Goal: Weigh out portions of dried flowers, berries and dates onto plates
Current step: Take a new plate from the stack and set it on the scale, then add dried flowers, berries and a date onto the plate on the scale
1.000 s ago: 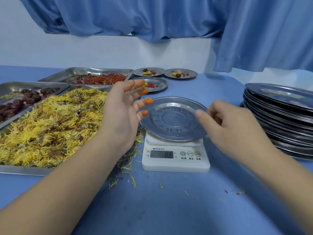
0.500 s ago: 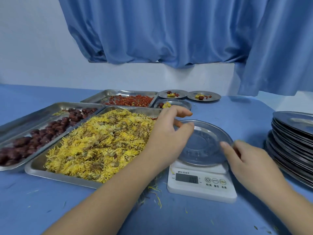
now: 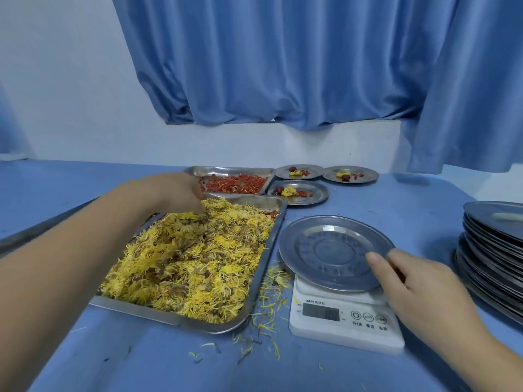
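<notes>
A big steel tray (image 3: 266,267) heaped with dried yellow flowers (image 3: 195,261) lies left of centre. My left hand (image 3: 175,193) reaches over its far end, fingers curled down into the flowers with the tips buried. An empty steel plate (image 3: 334,250) sits on a white digital scale (image 3: 345,315). My right hand (image 3: 418,281) pinches the plate's near right rim, thumb on top. Behind the flowers is a tray of red berries (image 3: 235,183). My left arm hides the dates tray except for its edge (image 3: 42,227).
Three filled plates hold flowers, berries and a date at the back: one (image 3: 300,192) nearer, two (image 3: 298,171) (image 3: 351,174) farther. A tall stack of steel plates (image 3: 495,256) stands at the right edge. Loose petals (image 3: 268,306) litter the blue table between tray and scale.
My left hand left the plate's rim and went left and away into the flower tray. My right hand stayed on the plate's rim. The view tilted up.
</notes>
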`<state>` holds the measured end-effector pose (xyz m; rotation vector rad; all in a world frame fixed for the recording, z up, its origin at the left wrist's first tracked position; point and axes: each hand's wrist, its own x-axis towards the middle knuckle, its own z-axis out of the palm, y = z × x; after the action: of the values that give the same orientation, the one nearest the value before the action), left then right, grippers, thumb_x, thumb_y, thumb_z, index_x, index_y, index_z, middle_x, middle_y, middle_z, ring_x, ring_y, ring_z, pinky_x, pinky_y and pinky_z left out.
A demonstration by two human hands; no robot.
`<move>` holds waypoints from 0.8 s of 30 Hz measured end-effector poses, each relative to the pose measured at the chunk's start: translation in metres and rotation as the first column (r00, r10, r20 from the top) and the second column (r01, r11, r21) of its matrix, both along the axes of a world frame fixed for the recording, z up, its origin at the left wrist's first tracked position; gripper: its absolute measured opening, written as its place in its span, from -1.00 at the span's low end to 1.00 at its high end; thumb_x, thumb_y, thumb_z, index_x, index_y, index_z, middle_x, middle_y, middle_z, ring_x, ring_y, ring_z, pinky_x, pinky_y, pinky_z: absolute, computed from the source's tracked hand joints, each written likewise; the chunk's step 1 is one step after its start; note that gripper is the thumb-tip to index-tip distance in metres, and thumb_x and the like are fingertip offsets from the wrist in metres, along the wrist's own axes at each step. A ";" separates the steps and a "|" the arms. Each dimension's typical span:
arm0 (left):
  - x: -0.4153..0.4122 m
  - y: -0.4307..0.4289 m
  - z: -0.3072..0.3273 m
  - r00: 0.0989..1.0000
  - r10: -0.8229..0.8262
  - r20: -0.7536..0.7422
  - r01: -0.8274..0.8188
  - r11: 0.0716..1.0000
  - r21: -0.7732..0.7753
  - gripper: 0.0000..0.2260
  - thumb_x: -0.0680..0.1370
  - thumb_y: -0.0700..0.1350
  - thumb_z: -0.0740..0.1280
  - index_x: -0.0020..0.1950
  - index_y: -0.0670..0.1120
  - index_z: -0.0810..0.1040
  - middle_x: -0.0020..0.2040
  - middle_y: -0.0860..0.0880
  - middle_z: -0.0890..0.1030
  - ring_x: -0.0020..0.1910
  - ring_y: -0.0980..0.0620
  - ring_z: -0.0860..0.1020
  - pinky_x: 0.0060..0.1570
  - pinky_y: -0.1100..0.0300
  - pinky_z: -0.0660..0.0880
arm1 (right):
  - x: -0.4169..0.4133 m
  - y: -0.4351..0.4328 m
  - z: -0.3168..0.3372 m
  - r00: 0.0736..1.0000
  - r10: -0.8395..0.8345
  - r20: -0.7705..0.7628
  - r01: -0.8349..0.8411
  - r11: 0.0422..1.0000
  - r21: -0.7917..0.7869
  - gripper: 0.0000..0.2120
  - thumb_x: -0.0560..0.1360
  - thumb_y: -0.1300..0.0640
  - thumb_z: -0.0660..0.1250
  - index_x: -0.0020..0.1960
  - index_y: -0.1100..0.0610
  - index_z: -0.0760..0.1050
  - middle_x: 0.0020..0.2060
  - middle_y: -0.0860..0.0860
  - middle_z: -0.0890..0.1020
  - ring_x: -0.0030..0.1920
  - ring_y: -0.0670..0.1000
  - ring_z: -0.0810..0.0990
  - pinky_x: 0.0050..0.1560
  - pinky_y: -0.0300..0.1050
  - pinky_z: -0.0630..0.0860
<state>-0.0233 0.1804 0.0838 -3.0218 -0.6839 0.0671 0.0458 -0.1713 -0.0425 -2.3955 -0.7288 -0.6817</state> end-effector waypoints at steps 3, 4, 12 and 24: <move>0.002 0.005 -0.012 0.995 0.021 -0.094 -0.021 1.000 0.002 -0.65 0.57 0.06 0.30 0.28 -0.08 0.56 0.17 -0.04 0.48 0.12 -0.02 0.48 0.12 0.04 0.41 | -0.001 0.000 0.000 1.000 0.007 -0.010 -0.007 1.000 0.019 -0.50 0.44 -0.29 0.03 -0.47 0.09 0.19 -0.63 -0.03 0.33 -0.51 0.01 0.39 -0.47 -0.10 0.29; 0.004 0.005 -0.017 0.996 0.026 -0.083 -0.025 1.000 0.003 -0.65 0.57 0.05 0.31 0.31 -0.05 0.55 0.26 -0.04 0.50 0.21 -0.03 0.47 0.17 0.04 0.40 | -0.001 0.000 0.000 1.000 0.005 -0.012 -0.005 1.000 0.024 -0.50 0.44 -0.27 0.06 -0.47 0.09 0.19 -0.63 -0.02 0.33 -0.51 0.02 0.39 -0.47 -0.09 0.31; 0.016 0.013 -0.032 0.988 -0.010 0.156 0.024 0.996 -0.085 -0.79 0.54 -0.13 0.35 0.16 -0.03 0.62 0.09 0.02 0.62 -0.02 0.06 0.58 -0.11 0.23 0.46 | 0.000 -0.006 0.002 1.000 -0.003 -0.022 0.004 0.997 0.073 -0.49 0.45 -0.28 0.06 -0.47 0.08 0.16 -0.63 0.00 0.30 -0.51 0.03 0.36 -0.45 -0.02 0.36; 0.001 0.002 -0.017 0.888 0.069 0.454 0.276 0.710 -0.648 -0.88 0.56 -0.12 0.39 0.09 -0.01 0.60 -0.36 0.02 0.61 -0.39 0.11 0.61 -0.32 0.29 0.57 | -0.003 -0.005 0.004 0.998 0.034 -0.048 -0.030 0.996 0.081 -0.51 0.49 -0.18 0.17 -0.47 0.10 0.17 -0.64 -0.01 0.26 -0.53 0.03 0.30 -0.48 -0.05 0.31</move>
<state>-0.0219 0.1827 0.0669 -3.8775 -0.5949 -0.5279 0.0427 -0.1760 -0.0381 -2.3150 -0.7042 -0.6250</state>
